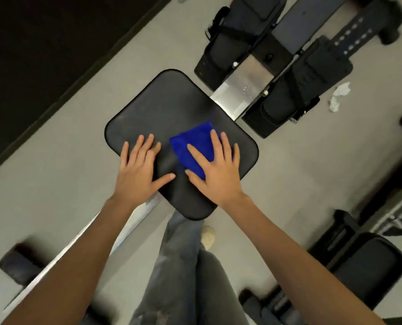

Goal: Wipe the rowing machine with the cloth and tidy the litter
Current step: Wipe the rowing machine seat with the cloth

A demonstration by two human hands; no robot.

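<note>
Under the right hand lies the cloth.

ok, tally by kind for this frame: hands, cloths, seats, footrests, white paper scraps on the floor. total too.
hands: 2 (left hand, right hand)
blue cloth: 1
seat: 1
footrests: 2
white paper scraps: 2, lying close together
total: 8

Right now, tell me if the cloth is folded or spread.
Folded: the blue cloth lies as a compact thick wedge on the seat, under the flat right hand.
</note>
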